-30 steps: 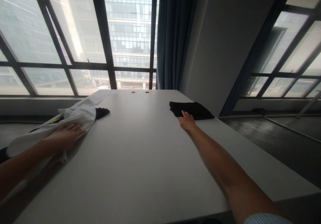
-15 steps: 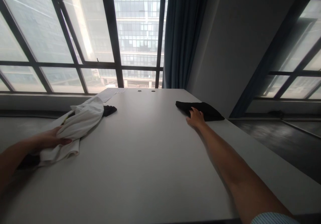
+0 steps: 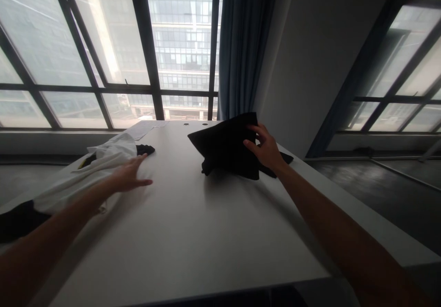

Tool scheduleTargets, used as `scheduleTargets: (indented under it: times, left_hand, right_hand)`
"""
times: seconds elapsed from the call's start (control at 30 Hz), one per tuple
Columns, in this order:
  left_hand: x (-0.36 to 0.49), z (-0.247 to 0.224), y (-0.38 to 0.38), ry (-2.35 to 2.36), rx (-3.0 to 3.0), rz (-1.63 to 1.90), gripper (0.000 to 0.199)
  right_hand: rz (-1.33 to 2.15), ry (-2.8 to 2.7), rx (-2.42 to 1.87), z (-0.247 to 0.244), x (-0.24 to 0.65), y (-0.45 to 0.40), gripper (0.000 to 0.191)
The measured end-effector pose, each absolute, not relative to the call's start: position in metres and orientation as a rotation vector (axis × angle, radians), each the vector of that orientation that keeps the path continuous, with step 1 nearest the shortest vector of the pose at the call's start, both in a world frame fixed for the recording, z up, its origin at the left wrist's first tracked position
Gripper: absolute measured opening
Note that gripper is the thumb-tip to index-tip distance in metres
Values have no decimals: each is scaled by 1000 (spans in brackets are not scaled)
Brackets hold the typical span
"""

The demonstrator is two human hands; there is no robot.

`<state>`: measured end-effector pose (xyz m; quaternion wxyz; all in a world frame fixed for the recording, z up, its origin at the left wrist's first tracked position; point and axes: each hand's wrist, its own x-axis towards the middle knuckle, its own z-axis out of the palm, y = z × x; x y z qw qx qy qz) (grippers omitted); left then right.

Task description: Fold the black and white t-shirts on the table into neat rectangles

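A black folded cloth (image 3: 227, 146), its exact kind unclear, is lifted off the right side of the white table (image 3: 193, 233). My right hand (image 3: 265, 148) pinches its right end between thumb and fingers, while a dark corner still lies on the tabletop beyond the wrist. Over the left side of the table my left hand (image 3: 129, 176) is open, fingers spread and holding nothing. Beside and partly under that arm lies a crumpled white garment (image 3: 112, 153). Black fabric (image 3: 24, 220) shows at its near end, and another dark piece (image 3: 145, 149) sticks out at its far end.
Papers (image 3: 143, 128) lie at the table's far left corner, near two round holes (image 3: 195, 124). Large windows (image 3: 182, 45), a blue curtain (image 3: 244, 45) and a grey wall (image 3: 303, 68) stand behind. Grey floor (image 3: 358, 192) shows to the right.
My right hand has lifted the black cloth from the table and brought it left. My left hand has let go of the white garment and moved right, opening out.
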<state>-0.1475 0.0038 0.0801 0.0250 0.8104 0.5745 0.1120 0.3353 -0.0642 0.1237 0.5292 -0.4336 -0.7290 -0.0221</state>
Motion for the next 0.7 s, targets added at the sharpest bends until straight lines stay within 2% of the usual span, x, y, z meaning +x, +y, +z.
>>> scheduleTargets:
  times: [0.07, 0.13, 0.2, 0.3, 0.33, 0.4, 0.47, 0.57, 0.7]
  left_hand:
    - [-97, 69, -21, 1534, 2495, 368, 112]
    - [-58, 54, -47, 1204, 2532, 499, 104]
    - [-33, 40, -67, 958, 2515, 588, 77]
    - [-14, 28, -78, 892, 2403, 746, 28]
    - [-12, 27, -78, 947, 2314, 805, 24]
    - [-11, 29, -76, 1057, 2057, 899, 37]
    - [-13, 34, -76, 1069, 1825, 994, 43]
    - [-18, 40, -84, 1001, 1822, 1248, 31]
    - [-19, 33, -96, 997, 2220, 1334, 11]
  right_hand:
    - [49, -1755, -1023, 110, 330, -74, 63]
    - [140, -1826, -1085, 83, 321, -80, 70]
    - [253, -1916, -1194, 53, 310, -85, 70]
    - [346, -1947, -1375, 28, 295, -91, 47]
    - [294, -1919, -1400, 27, 293, -92, 41]
    - [197, -1822, -1406, 35, 290, -95, 36]
    - [235, -1694, -1378, 46, 288, -99, 49]
    - [499, -1645, -1287, 54, 279, -109, 75]
    - [690, -1874, -1157, 49, 253, -126, 82]
